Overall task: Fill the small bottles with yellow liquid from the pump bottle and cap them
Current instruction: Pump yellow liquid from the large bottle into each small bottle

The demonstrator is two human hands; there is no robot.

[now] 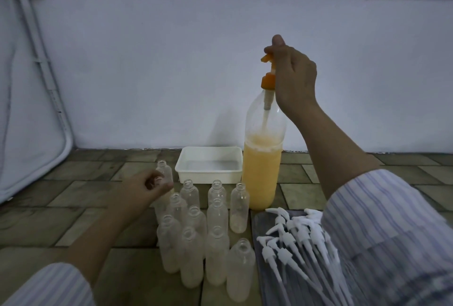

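A tall clear pump bottle [263, 163], over half full of yellow liquid, stands on the floor right of centre. My right hand [293, 72] grips its orange pump head [268, 59] from above. In front of it stand several small clear bottles [215, 254], all uncapped and looking empty. My left hand [144, 189] grips the neck of one small bottle [159, 179] at the group's back left; most of that bottle is hidden behind my fingers. A pile of white pump caps [296, 244] lies on a dark tray at the right.
A white rectangular tub [210, 172] sits behind the small bottles, left of the pump bottle, close to the pale wall. A folded white frame leans at the far left. The floor is brown tile [73, 207]. Striped sleeves cover both my forearms at the bottom.
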